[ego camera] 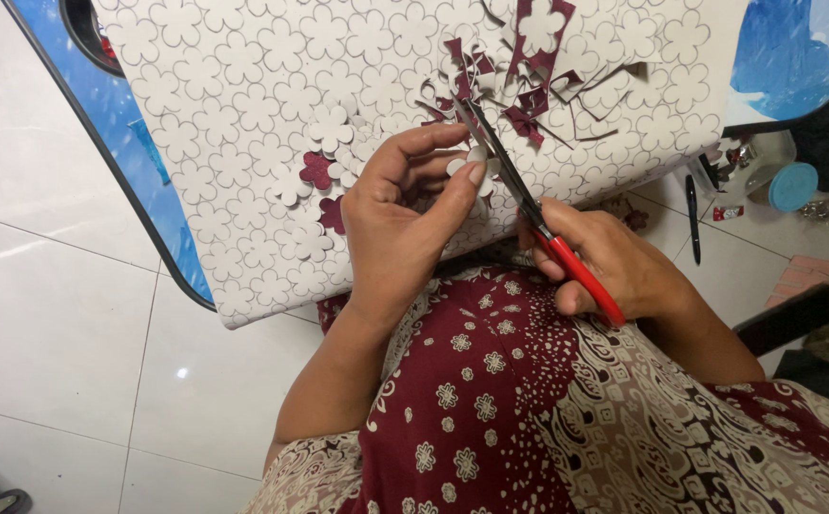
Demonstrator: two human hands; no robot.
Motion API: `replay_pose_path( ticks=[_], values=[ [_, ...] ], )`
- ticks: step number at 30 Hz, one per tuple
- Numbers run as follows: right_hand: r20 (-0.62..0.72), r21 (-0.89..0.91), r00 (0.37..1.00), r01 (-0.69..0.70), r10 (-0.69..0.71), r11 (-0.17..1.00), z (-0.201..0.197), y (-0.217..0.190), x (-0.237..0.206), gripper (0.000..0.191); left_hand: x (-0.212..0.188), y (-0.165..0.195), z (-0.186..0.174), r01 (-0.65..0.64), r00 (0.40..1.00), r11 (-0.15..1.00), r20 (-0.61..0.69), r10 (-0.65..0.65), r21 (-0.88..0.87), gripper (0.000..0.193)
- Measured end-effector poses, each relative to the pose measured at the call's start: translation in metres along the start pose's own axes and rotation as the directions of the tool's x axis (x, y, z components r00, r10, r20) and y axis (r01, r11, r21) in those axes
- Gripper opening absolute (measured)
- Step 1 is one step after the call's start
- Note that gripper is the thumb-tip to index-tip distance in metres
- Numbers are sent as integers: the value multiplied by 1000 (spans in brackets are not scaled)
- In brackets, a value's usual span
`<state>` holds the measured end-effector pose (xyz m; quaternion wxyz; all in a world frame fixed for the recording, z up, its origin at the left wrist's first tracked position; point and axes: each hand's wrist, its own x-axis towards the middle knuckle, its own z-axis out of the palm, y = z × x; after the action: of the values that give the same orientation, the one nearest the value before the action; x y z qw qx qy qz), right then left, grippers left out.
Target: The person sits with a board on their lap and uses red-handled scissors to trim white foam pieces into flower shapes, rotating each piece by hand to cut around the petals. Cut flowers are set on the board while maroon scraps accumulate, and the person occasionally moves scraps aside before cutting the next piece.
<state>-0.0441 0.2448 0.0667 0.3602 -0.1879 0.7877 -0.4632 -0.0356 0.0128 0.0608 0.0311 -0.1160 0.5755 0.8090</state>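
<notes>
Left hand (405, 214): I pinch a thin, floppy paper flower (472, 164) by its edge.
Right hand (614, 262): I grip red-handled scissors (529, 205).

Bare forearms; maroon garment (491, 381) with cream floral and paisley batik print.

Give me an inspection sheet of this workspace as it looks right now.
Surface: white sheet drawn with flower outlines, lying across a blue board and the lap.
Job's things: red-handled scissors; small white flower piece; cut-out flowers lying loose on the sheet.
Clutter: strips and scraps at the cut area.
Hands: left hand pinches the flower piece; right hand grips the scissors.
Cables: nothing seen.
Surroundings: white tiled floor; clear jar with blue lid; black pen.
</notes>
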Motion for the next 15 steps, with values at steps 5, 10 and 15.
replay_pose_path(
  ticks=[5, 10, 15],
  values=[
    [-4, 5, 1000, -9, 9, 1000, 0, 4, -1, 95, 1, 0, 0, 12, 1000, 1000, -7, -12, 5, 29],
    [-13, -13, 1000, -15, 15, 1000, -2, 5, -2, 94, 2, 0, -1, 15, 1000, 1000, -16, -15, 21, 29],
    [-24, -5, 999, -43, 43, 999, -2, 11, -3, 94, 3, -8, -4, -21, 1000, 999, -14, 22, 34, 30]
  ],
)
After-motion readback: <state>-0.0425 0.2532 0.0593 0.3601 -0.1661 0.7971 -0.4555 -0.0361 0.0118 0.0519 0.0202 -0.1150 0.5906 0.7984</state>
